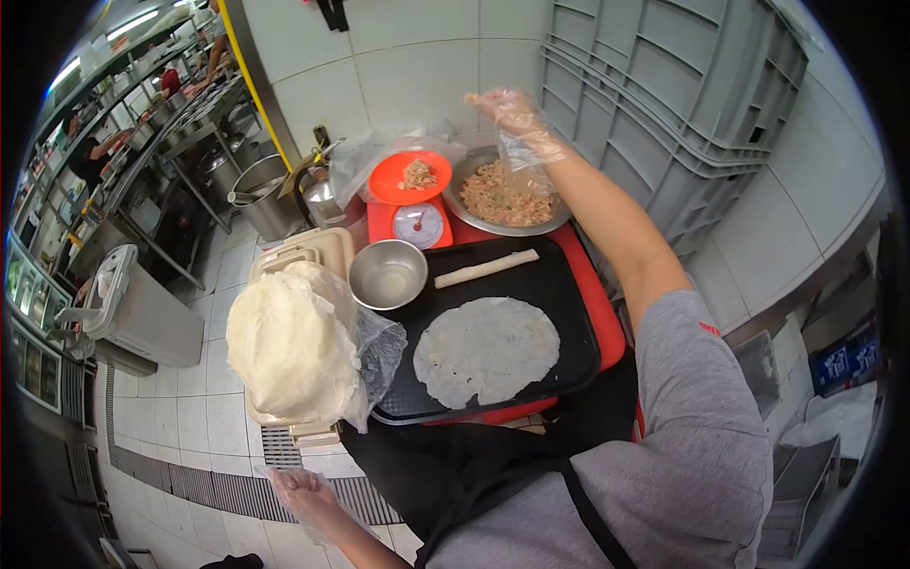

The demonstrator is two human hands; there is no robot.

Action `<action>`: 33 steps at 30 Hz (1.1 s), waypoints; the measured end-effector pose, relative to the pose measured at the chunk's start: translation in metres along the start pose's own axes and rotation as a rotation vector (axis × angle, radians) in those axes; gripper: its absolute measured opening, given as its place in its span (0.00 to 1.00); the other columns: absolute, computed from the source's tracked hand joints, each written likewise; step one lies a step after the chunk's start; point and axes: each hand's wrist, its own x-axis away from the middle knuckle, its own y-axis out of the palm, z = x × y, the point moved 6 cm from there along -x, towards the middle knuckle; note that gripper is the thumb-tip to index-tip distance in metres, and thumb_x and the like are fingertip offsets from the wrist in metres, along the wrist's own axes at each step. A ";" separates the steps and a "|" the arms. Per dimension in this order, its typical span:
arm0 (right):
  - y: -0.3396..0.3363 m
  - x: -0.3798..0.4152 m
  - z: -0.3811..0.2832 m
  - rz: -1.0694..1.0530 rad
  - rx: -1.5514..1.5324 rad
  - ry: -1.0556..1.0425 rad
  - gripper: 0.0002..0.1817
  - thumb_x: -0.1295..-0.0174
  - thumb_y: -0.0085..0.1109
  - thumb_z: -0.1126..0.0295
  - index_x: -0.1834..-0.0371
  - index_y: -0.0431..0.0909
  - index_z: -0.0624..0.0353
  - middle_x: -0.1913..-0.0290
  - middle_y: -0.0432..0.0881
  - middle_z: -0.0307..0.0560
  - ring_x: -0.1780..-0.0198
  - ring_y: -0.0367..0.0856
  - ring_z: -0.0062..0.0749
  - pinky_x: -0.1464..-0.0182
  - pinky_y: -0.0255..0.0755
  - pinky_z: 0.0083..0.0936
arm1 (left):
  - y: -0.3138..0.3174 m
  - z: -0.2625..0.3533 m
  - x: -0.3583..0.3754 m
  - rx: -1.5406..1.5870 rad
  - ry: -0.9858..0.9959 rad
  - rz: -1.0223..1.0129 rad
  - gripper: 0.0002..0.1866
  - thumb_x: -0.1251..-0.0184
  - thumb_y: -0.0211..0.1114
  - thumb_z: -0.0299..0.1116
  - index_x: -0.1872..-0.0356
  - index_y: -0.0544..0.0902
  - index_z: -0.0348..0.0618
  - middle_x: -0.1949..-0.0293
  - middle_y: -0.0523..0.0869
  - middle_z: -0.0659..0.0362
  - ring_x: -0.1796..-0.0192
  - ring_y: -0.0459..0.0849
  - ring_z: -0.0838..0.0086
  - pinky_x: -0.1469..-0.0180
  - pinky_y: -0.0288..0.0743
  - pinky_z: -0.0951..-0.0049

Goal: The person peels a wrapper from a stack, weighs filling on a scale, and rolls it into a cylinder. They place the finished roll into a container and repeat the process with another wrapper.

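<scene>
My right hand point(517, 116), in a clear plastic glove, is raised above a metal bowl of minced filling point(498, 197). Its fingers are drawn together, and what they may pinch is too small to make out. My left hand point(303, 490), also gloved, is low beside the apron with its fingers curled and nothing visible in them. A round, thin translucent wrapper point(488, 351) lies flat on the black tray point(569, 294). Behind it rests a pale rolled stick point(486, 268). An orange plate point(384, 180) with a clump of filling sits on a red scale point(417, 226).
A tall pile of pale wrappers point(294, 346) stands on a beige container at left, with plastic film point(381, 356) beside it. A small metal bowl point(389, 275) sits at the tray's corner. Grey crates point(654, 95) rise at right. A lidded bin point(142, 308) and pots stand farther left.
</scene>
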 end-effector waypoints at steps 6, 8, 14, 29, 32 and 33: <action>-0.040 0.099 -0.013 -0.063 -0.439 0.014 0.11 0.45 0.68 0.62 0.67 0.82 0.58 0.74 0.80 0.36 0.72 0.74 0.14 0.70 0.68 0.14 | 0.081 -0.042 0.033 -0.507 0.054 -0.574 0.16 0.29 0.55 0.35 0.45 0.72 0.39 0.77 0.65 0.74 0.80 0.61 0.91 0.81 0.51 0.89; -0.035 0.129 0.004 -0.154 -0.555 0.042 0.09 0.43 0.66 0.65 0.64 0.81 0.58 0.70 0.81 0.36 0.70 0.76 0.14 0.69 0.70 0.14 | 0.142 -0.052 0.081 -0.671 -0.143 -0.679 0.16 0.30 0.57 0.35 0.46 0.74 0.41 0.76 0.67 0.74 0.78 0.63 0.91 0.77 0.54 0.89; -0.097 0.130 -0.027 0.228 -0.738 -0.210 0.10 0.40 0.62 0.72 0.57 0.80 0.62 0.64 0.82 0.38 0.64 0.79 0.18 0.65 0.72 0.14 | 0.189 -0.082 0.130 -0.505 -0.356 -0.755 0.07 0.37 0.65 0.33 0.61 0.82 0.43 0.78 0.73 0.73 0.81 0.62 0.90 0.79 0.52 0.86; 0.039 0.064 0.224 -0.284 0.646 0.091 0.16 0.51 0.67 0.55 0.66 0.85 0.55 0.63 0.84 0.50 0.61 0.82 0.44 0.56 0.75 0.38 | 0.051 -0.002 0.040 -1.068 0.522 -0.597 0.15 0.30 0.53 0.36 0.56 0.79 0.34 0.75 0.71 0.63 0.73 0.69 0.82 0.72 0.66 0.82; 0.036 0.070 0.203 -0.204 0.655 0.146 0.16 0.54 0.69 0.56 0.65 0.84 0.53 0.64 0.84 0.51 0.59 0.83 0.45 0.55 0.75 0.38 | 0.038 -0.015 0.026 -0.784 -0.006 -0.371 0.17 0.31 0.56 0.42 0.56 0.78 0.35 0.67 0.70 0.65 0.71 0.67 0.86 0.74 0.59 0.86; 0.030 0.071 0.194 -0.171 0.563 0.256 0.16 0.56 0.71 0.58 0.64 0.84 0.50 0.65 0.84 0.51 0.58 0.83 0.45 0.53 0.75 0.38 | 0.044 -0.016 0.028 -0.785 -0.004 -0.370 0.17 0.31 0.56 0.42 0.56 0.78 0.35 0.67 0.70 0.65 0.71 0.67 0.86 0.74 0.59 0.86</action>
